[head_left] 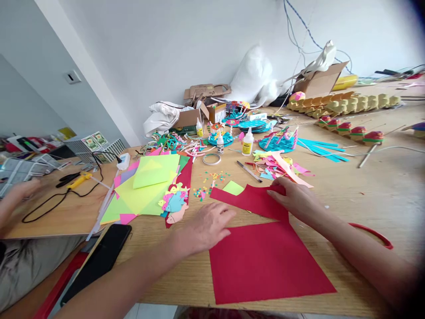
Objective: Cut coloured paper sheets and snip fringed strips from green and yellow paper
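Observation:
My right hand pinches the upper right part of a narrow piece of red paper with a notch in its top edge. A larger red sheet lies flat in front of me, just below that piece. My left hand hovers or rests at the sheet's upper left corner, fingers stretched out and holding nothing. A small lime paper shows behind the notched piece. Paper fish lie left of my left hand on stacked coloured sheets. Loose confetti is scattered beyond it.
Glue bottles, a tape roll, a pen and paper scraps lie farther back. A phone is at the left edge. My right forearm partly hides a red loop. Another person's hand shows far left.

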{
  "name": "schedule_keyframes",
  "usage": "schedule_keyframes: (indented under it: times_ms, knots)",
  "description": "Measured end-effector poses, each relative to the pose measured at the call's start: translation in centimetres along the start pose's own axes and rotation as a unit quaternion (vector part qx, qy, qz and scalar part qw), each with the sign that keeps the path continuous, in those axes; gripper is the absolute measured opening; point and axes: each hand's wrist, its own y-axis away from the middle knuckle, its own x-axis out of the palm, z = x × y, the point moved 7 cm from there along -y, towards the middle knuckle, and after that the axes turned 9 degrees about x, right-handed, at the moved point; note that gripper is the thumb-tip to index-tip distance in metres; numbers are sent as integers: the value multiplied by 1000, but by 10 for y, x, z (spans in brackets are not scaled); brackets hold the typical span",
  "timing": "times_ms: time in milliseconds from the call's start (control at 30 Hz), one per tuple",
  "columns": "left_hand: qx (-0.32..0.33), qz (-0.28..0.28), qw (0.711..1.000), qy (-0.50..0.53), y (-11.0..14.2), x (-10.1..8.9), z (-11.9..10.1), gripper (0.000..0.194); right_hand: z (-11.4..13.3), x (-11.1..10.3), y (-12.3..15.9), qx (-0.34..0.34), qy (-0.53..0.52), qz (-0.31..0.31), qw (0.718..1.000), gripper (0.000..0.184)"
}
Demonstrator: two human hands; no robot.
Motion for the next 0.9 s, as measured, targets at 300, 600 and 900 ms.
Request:
schedule_keyframes:
  times_ms: [300,600,900]
  knots:
    - [-83,55,994,37,31,17,3,55,46,17,72,-213,57,221,950,26]
    - [-58,102,992,47,17,30,-1,46,57,35,71,-214,92,250,940,39]
    - [-83,77,977,183,24,-1,1,13,66,17,75,-225,19,286,931,12]
